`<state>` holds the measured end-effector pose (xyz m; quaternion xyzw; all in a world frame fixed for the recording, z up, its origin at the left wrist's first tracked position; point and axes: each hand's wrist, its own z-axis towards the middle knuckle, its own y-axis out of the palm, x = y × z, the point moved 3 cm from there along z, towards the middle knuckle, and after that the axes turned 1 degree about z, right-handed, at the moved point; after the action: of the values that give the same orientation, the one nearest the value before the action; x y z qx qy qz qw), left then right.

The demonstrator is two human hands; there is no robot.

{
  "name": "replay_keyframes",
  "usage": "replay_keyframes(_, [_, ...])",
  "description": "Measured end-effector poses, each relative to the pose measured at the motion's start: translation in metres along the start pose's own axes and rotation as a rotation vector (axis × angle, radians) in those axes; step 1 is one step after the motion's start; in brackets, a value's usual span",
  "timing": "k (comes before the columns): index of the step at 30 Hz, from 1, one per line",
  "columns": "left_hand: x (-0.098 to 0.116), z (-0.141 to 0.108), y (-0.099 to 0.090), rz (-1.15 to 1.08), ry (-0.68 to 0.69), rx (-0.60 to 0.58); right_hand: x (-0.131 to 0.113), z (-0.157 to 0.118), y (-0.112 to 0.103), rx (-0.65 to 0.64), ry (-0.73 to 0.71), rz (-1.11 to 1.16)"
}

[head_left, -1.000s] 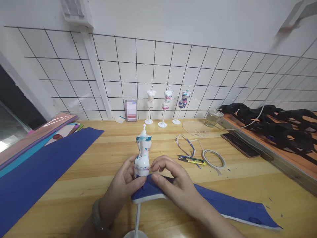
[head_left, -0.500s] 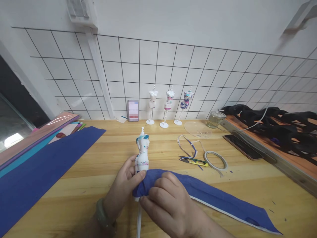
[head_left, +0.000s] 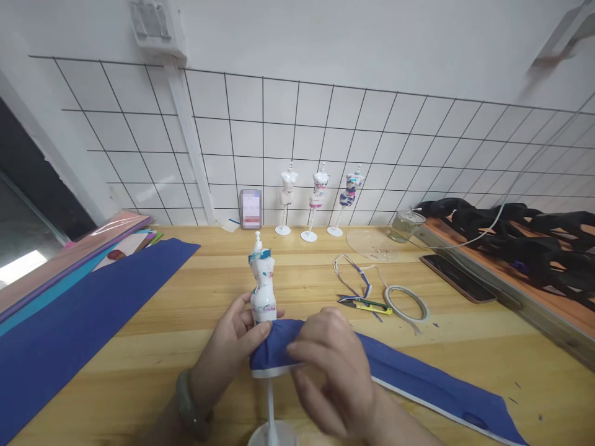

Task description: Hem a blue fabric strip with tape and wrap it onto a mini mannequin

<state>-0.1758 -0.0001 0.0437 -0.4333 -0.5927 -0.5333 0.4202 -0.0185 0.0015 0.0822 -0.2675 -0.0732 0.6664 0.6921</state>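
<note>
A small white dress form (head_left: 264, 288) with teal patches at its shoulders stands on a thin stem, its round base near the bottom edge. My left hand (head_left: 232, 341) is closed round its lower body, the thumb pressing the end of a blue strip (head_left: 427, 381) against it. This strip has a white lower edge and runs off to the lower right. Slightly blurred, my right hand (head_left: 332, 371) is at the strip just right of the form, fingers bent and thumb lowered; whether it pinches the strip is unclear.
Three small dress forms (head_left: 317, 192) stand by the tiled wall, near a propped phone (head_left: 251, 209). Snips (head_left: 367, 305), a tape roll (head_left: 425, 310), a jar (head_left: 405, 227) and a dark phone (head_left: 458, 279) lie right. Blue sheet (head_left: 102, 310) covers the left side.
The form's top has tipped slightly left and its round base has come into view. My right hand has moved right along the strip, with its fingers more spread.
</note>
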Motion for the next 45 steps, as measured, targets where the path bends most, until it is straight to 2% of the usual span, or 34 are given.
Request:
replay_keyframes(3, [0.000,-0.001,-0.002,0.023,0.032,-0.055,0.015,0.005,-0.006,-0.043,0.287,0.102])
replay_keyframes(7, [-0.001,-0.002,-0.002,0.045,0.060,-0.110,0.026,0.004,-0.002,-0.243,0.668,0.355])
replay_keyframes(9, [-0.001,-0.003,-0.001,0.037,0.063,-0.149,0.026,0.002,0.001,-0.292,0.794,0.485])
replay_keyframes(11, [-0.003,-0.004,0.001,0.035,0.060,-0.183,0.025,0.000,0.004,-0.305,0.851,0.590])
replay_keyframes(15, [-0.005,-0.005,0.001,0.051,0.070,-0.214,0.023,-0.002,0.008,-0.286,0.837,0.689])
replay_keyframes(22, [-0.011,-0.005,-0.003,0.051,0.034,-0.296,0.023,0.000,0.007,-0.257,0.757,0.545])
replay_keyframes(26, [-0.014,-0.004,-0.006,0.055,0.064,-0.331,0.020,0.001,0.006,-0.266,0.712,0.543])
replay_keyframes(34, [-0.005,-0.003,-0.005,0.072,0.164,-0.284,0.021,0.000,0.006,-0.278,0.741,0.443])
replay_keyframes(45, [-0.004,-0.006,-0.006,-0.003,0.210,-0.234,0.021,-0.003,0.009,-0.224,0.721,0.396])
